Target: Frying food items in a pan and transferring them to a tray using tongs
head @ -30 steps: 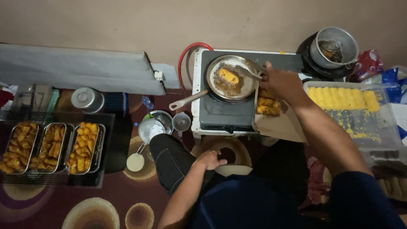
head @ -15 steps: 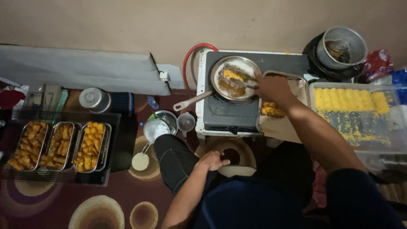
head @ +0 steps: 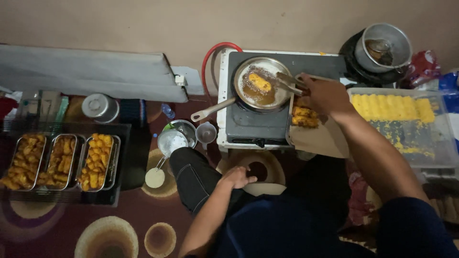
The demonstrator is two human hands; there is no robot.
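My right hand (head: 321, 95) grips metal tongs (head: 290, 81), their tips just beside the 1 yellow fritter (head: 260, 82) frying in the pan (head: 260, 84) on the stove (head: 282, 95). I judge the fritter light, soft and oil-slick, so I would pinch it gently across its middle; squeezed hard, it could break. My left hand (head: 237, 177) rests curled and empty on my knee (head: 191, 172).
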